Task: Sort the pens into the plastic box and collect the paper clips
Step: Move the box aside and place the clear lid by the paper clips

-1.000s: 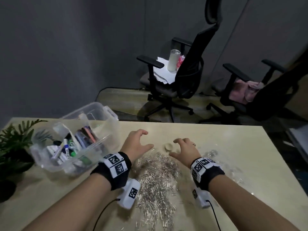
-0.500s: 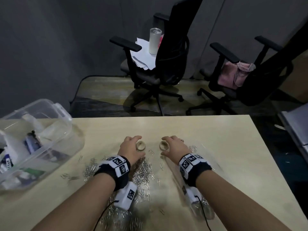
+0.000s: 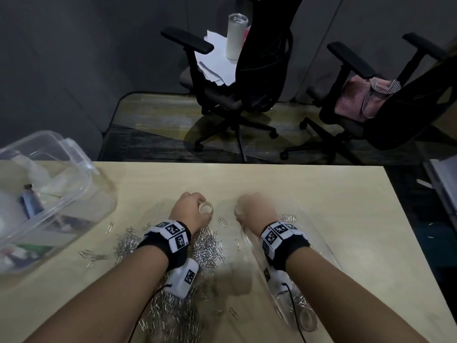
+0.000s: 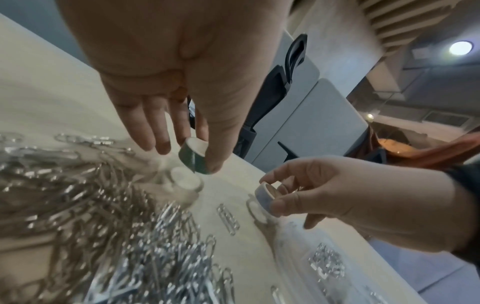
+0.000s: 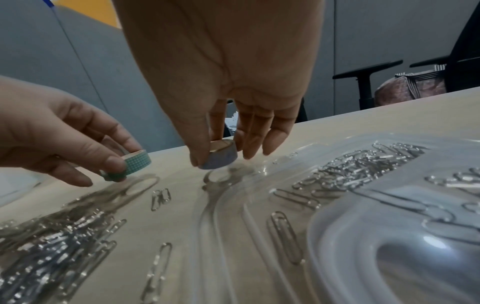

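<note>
My left hand (image 3: pixel 197 210) pinches a small green checked tape roll (image 3: pixel 206 207) just above the table; the roll (image 4: pixel 193 157) sits between thumb and fingers. My right hand (image 3: pixel 243 210) pinches a pale blue tape roll (image 5: pixel 221 155) the same way, a short gap to the right. A big heap of silver paper clips (image 3: pixel 205 248) lies under and behind my left wrist. The clear plastic box (image 3: pixel 81 167) with pens inside stands at the far left. A clear plastic lid (image 3: pixel 321 246) holding more paper clips (image 5: pixel 363 170) lies under my right forearm.
Loose paper clips (image 3: pixel 94 254) are scattered towards the box. Two black office chairs (image 3: pixel 247 78) stand beyond the table's far edge, one bearing papers and a tumbler (image 3: pixel 236 35), the other a pink bag (image 3: pixel 363 97).
A second ago both hands were spread open over the clips beside one roll. Now each pinches a tape roll, and the view has swung right, pushing the box to the left edge.
</note>
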The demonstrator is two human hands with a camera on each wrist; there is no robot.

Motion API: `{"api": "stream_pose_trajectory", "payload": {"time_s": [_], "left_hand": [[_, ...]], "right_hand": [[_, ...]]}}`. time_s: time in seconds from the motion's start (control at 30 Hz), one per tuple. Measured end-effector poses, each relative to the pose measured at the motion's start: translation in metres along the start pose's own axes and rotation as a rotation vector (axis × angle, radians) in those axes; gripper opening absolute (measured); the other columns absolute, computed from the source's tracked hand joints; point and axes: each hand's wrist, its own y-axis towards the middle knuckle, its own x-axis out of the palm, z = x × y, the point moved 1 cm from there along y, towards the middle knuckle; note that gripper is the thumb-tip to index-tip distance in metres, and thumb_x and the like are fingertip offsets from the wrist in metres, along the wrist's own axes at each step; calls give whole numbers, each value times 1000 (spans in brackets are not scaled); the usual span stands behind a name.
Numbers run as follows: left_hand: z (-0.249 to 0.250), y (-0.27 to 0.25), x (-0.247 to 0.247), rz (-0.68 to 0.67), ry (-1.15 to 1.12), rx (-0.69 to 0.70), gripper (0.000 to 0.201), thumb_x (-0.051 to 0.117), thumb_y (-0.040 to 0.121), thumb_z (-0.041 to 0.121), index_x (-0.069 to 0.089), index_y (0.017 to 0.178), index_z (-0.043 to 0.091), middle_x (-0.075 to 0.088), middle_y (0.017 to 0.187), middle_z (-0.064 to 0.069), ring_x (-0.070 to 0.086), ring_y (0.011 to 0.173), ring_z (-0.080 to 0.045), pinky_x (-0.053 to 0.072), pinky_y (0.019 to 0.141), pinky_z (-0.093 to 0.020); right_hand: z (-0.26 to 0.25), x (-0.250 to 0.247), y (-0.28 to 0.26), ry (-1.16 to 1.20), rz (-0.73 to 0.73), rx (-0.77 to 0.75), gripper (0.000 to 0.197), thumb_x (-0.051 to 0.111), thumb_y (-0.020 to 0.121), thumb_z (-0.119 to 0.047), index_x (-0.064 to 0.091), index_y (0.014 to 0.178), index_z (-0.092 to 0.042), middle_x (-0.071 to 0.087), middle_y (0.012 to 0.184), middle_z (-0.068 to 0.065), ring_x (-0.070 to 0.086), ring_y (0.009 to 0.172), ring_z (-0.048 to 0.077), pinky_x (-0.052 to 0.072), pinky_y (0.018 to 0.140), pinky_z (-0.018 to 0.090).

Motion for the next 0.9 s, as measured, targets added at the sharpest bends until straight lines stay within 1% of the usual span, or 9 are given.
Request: {"api": "stream_pose_trajectory", "payload": {"time_s": [0.13,0.23,0.37,0.5,0.6,0.67,0.77,0.83,0.9], "left_hand": [[-3,-9,-21,57,-92,28,39,77,72,19,63,108,13,52,110,-7,59,93,-22,48,84,-27],[-10,-22,-44,93,-144,57,38,76,72,15,63,108,12,51,110,-7,57,93,-23,43,82,-23],[-28,-45,-87,178,-202,73,34,73,77,23,62,107,13,52,106,-4,57,89,-19,44,82,-24],[-70,-67,-150,315,-215,44,35,70,81,30,64,110,11,59,108,-6,58,95,-21,44,85,-28],[-108,-79,-203,413,-217,-10,33,71,80,24,66,109,9,63,110,-10,59,99,-26,45,88,-30],[-131,-82,-234,462,-208,-27,27,70,80,21,67,104,10,64,105,-11,60,97,-29,46,85,-31],[-156,-78,-268,494,-250,-36,26,72,79,19,67,103,13,68,100,-7,63,93,-26,47,80,-29],[-167,-68,-282,507,-258,-26,29,76,77,21,67,104,14,67,102,-6,62,93,-23,45,80,-26],[-173,-56,-290,503,-241,-11,34,76,77,25,67,107,13,65,106,-7,61,96,-22,43,81,-25]], "right_hand": [[-18,-6,-10,125,21,-29,43,61,88,-15,49,129,-17,40,125,8,55,105,30,45,94,36],[-42,-10,-19,159,56,-87,41,59,91,-15,49,131,-15,39,125,9,57,102,29,45,94,32],[-92,-15,-32,159,128,-200,43,56,94,-19,46,135,-15,39,127,7,58,99,25,46,94,33],[-154,-15,-42,196,156,-338,46,55,94,-22,40,138,-19,43,131,5,56,104,24,45,94,39],[-200,-12,-48,234,184,-423,39,56,94,-20,45,132,-18,46,127,5,55,89,16,44,87,28],[-229,-9,-48,265,204,-472,37,56,94,-17,48,130,-17,47,123,6,50,82,11,39,81,20],[-262,-1,-46,297,228,-522,38,57,94,-13,49,131,-15,48,121,6,49,75,6,31,75,11],[-279,4,-42,309,242,-537,37,56,94,-12,51,130,-15,48,121,5,48,70,0,30,74,9],[-293,8,-38,309,256,-537,37,57,94,-12,51,131,-15,48,122,6,49,70,1,30,75,9]]}}
